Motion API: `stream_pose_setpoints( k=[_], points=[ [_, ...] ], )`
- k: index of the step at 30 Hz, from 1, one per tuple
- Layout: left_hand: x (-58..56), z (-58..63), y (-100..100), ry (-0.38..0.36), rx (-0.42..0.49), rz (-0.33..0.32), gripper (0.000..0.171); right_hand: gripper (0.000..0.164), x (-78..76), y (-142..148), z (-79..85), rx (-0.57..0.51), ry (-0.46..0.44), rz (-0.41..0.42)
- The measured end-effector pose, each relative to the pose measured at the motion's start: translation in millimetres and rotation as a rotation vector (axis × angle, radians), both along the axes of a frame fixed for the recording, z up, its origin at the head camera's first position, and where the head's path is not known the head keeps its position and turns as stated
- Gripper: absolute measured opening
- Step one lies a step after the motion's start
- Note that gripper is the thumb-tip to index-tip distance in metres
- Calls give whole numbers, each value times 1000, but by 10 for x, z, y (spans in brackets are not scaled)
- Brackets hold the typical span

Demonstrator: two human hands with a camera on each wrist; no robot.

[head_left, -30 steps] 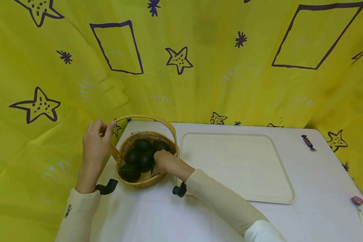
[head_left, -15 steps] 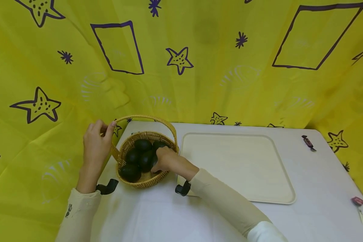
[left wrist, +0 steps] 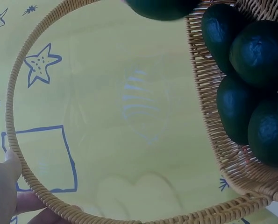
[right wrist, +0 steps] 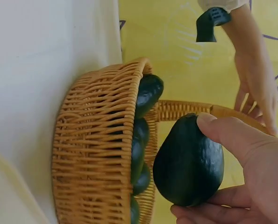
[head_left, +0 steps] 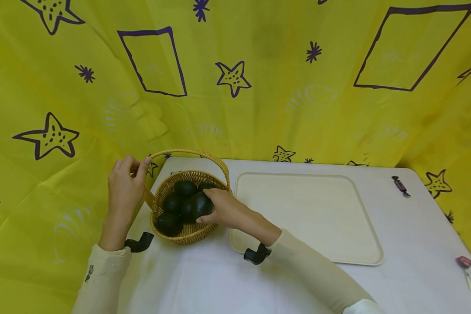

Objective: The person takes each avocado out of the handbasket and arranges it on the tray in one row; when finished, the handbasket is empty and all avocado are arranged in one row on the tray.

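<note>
From the head, the right hand point(head_left: 225, 209) grips an avocado point(head_left: 201, 206) above the basket point(head_left: 185, 240). From the left wrist, the left hand point(left wrist: 1, 192) grips the handle point(left wrist: 10, 102). From the right wrist, the avocado looks firm, probably slick; best held round its middle.

No lettering can be read; the dark marking point(head_left: 89, 273) on the left sleeve point(head_left: 107, 272), left of the wicker basket point(head_left: 188, 238), is illegible.

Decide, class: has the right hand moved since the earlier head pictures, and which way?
Yes: in the head view the right hand has shifted rightward, towards the tray, judged against the unmoved basket.
</note>
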State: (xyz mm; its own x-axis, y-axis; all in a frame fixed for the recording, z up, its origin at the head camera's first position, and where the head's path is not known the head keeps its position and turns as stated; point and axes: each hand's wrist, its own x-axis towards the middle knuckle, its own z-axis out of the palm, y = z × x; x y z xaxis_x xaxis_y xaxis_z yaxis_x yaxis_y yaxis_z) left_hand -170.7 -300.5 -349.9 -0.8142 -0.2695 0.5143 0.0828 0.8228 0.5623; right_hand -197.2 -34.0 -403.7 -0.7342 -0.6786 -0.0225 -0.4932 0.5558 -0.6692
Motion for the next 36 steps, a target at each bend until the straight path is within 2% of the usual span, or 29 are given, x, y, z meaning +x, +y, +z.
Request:
stream_pose_setpoints(
  k=[11,17,22,28,36],
  points=[
    [18,12,24,-4,7,9,47,91,142,558,71,-107,10,-31],
    [11,-1,13,3,3,8,46,85,157,877,82,-156,64,-67],
    [11,10,25,21,8,1,48,84,58,1107,43,-177,87,-121],
    [12,25,27,28,13,7,47,86,-151,1271,-92,-158,66,-186],
    [18,24,37,18,11,4,43,87,-368,1311,-380,-102,31,-166]
  ],
)
